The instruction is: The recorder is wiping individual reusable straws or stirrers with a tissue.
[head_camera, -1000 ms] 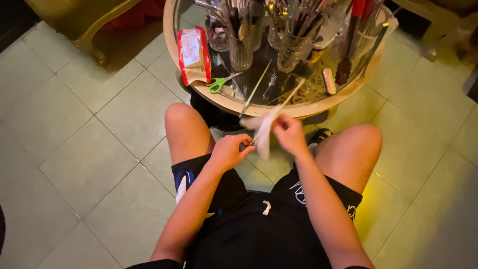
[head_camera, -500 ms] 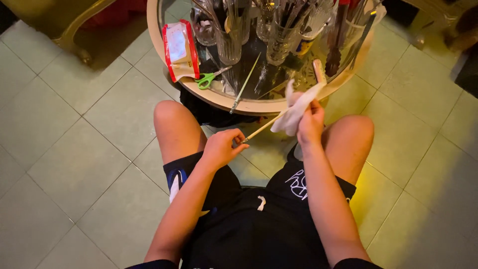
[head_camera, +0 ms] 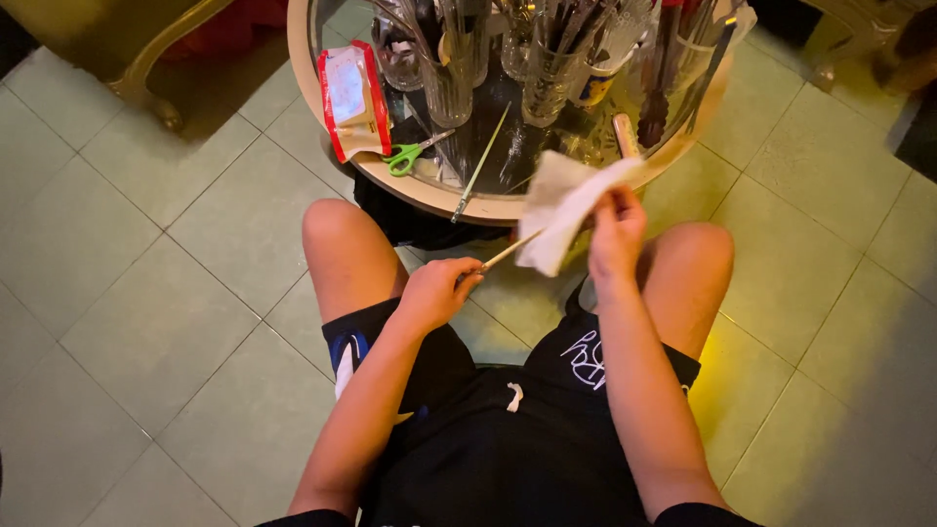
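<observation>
Head view: the person sits on a tiled floor (head_camera: 146, 322) with knees apart, facing a round glass-topped table (head_camera: 322, 107) at twelve o'clock. The left hand (head_camera: 436, 291) is closed around the near end of a thin wooden stick (head_camera: 506, 254), which slants up towards one o'clock. The right hand (head_camera: 615, 232) pinches a crumpled white cloth (head_camera: 561, 205) between thumb and fingers; the cloth's lower corner covers the stick's far end, so how much of the stick lies under it cannot be told. Both are held in the air just short of the table's near rim, above the gap between the knees.

As a judgement, the wiping of this stick looks to be in hand and not finished: the stick is not yet set down, and the cloth sits at its tip. A second thin stick (head_camera: 481, 166) lies on the glass at eleven o'clock of the cloth, leaning over the rim; whether it has been wiped cannot be told.

Containers: several clear glass tumblers (head_camera: 449, 83) stand on the table at twelve o'clock, each packed with upright long utensils, dark and metallic; their kind is too crowded to tell. A red-and-white packet (head_camera: 353, 98) lies flat at ten o'clock, its contents unseen. Green-handled scissors (head_camera: 410, 156) lie just beside it, on the glass.
</observation>
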